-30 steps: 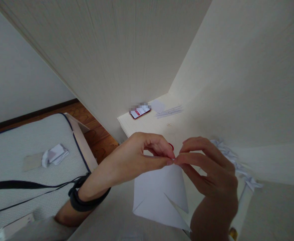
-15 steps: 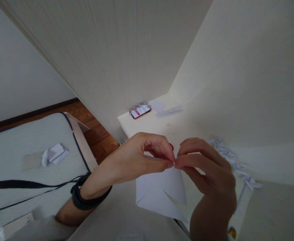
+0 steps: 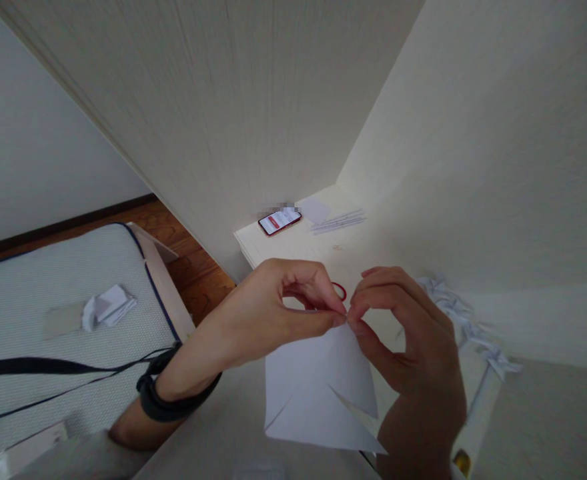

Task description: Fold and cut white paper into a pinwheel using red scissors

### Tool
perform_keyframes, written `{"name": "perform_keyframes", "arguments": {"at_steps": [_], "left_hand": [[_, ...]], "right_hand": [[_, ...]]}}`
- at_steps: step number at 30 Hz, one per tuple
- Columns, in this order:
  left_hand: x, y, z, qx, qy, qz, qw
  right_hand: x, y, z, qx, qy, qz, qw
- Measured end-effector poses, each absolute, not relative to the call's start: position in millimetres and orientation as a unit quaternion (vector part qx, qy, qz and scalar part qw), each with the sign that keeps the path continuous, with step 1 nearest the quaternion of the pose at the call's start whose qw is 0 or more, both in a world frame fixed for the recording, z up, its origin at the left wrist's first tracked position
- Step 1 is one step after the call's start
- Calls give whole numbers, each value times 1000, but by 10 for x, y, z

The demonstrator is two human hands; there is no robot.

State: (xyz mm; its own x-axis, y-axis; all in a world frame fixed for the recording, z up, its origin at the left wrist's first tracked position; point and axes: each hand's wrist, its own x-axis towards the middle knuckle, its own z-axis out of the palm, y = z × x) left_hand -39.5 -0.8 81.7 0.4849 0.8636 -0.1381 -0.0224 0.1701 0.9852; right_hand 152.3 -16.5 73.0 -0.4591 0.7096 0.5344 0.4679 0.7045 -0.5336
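A white sheet of paper, with a slit running in from its lower right side, hangs below my fingers. My left hand, with a dark band on its wrist, pinches the paper's top edge between thumb and index finger. Right beside it, my right hand pinches the same spot, thumb and index fingertips together in a ring. The fingertips of both hands nearly touch, and the bit of paper between them is mostly hidden. Behind the fingers a red loop, like a scissors handle, shows on the white desk.
On the desk lie a phone, a small paper square and several thin paper strips. Crumpled white paper pieces line the wall at right. Folded paper rests on the mattress at left, where a black strap crosses.
Both hands have risen slightly and the right one has turned, its thumb and index finger now forming a ring. The paper has swung a little and shows more. More of the red loop is visible.
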Motion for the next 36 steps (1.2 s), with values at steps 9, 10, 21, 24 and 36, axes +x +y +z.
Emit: {"name": "perform_keyframes", "arguments": {"at_steps": [9, 10, 21, 24, 36], "left_hand": [[-390, -5, 822, 555, 382, 339, 657], [-390, -7, 823, 558, 385, 342, 651], [-386, -14, 796, 572, 367, 359, 639], [-387, 5, 787, 566, 357, 360, 650], [-395, 68, 751, 545, 350, 344, 680]], "right_hand": [[1493, -146, 736, -351, -793, 280, 411], [1490, -137, 732, -347, -788, 298, 412], [1483, -125, 692, -357, -760, 336, 426], [1493, -135, 690, -361, -757, 330, 434], [1490, -158, 640, -401, -760, 271, 433]]}}
